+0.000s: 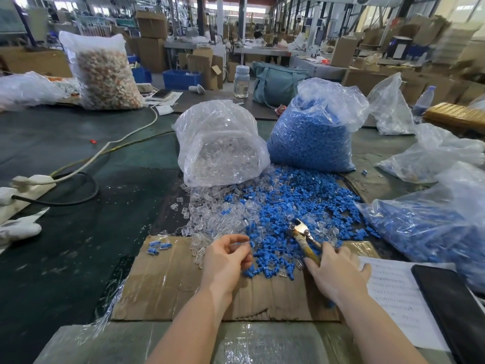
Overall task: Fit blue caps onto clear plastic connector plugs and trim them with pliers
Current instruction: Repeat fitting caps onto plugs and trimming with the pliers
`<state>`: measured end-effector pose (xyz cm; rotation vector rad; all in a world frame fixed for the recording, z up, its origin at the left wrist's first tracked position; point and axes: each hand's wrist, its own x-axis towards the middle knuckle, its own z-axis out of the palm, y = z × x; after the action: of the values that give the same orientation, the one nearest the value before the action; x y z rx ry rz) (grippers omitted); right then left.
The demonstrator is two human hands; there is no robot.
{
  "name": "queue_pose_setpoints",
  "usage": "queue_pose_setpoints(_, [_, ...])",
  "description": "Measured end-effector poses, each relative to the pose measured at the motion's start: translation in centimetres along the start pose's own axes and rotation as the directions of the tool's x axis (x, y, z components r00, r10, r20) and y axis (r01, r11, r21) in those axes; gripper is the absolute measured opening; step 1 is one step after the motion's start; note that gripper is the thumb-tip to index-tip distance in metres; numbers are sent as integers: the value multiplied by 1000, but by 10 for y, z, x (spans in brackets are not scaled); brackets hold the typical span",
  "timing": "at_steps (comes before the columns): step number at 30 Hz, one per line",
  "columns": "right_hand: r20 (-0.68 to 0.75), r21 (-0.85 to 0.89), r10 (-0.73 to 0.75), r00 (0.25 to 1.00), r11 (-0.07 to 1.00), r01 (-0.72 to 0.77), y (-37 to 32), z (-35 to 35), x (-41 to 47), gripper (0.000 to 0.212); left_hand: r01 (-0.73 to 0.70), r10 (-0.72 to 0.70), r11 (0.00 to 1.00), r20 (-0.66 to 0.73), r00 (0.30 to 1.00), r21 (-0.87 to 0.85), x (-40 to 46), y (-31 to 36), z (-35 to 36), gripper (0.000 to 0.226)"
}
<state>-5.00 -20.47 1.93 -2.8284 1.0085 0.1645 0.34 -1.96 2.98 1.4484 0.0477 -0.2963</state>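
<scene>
The left hand [225, 258] pinches a small clear plug [242, 246] between thumb and fingertips, at the 9 o'clock edge of the mixed pile. The right hand [338, 271] is curled around the handles of the pliers [304, 236]; the metal head points toward 11 o'clock and lies over the blue caps [294, 206]. The loose clear plugs [207, 214] lie at 9 o'clock from the blue caps, on the dark surface [78, 245] and on a flat cardboard sheet [170, 285]. A few finished capped plugs [158, 246] rest on the cardboard at 9 o'clock from the left hand. At 12 o'clock from the pile stand a bag of clear plugs [220, 145] and a bag of blue caps [312, 137], just beside each other. A black phone [451, 308] lies on a paper sheet [393, 292] at 3 o'clock from the right hand.
</scene>
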Motion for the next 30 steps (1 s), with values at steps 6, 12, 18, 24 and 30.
queue_pose_setpoints(6, [-91, 23, -106, 990, 994, 108, -8, -14, -5, 36, 48, -48, 997, 7, 999, -62, 9, 8, -1, 13])
queue_pose_setpoints(12, [192, 687, -367, 910, 712, 143, -30, -46, -19, 25, 68, -68, 990, -1, 998, -127, 25, 20, -1, 12])
queue_pose_setpoints(18, [369, 842, -464, 805, 533, -78, -45, -60, -31, 21, 50, -57, 989, -47, 997, -141, 39, 27, -3, 12])
queue_pose_setpoints(24, [387, 838, -473, 792, 539, -87, -50, -71, -35, 20, 35, -44, 992, -69, 997, -117, 45, 30, -7, 12])
queue_pose_setpoints(30, [417, 849, -548, 725, 519, -97, -49, -66, -29, 6, -7, -1, 997, -107, 994, -71, 46, 34, -7, 11])
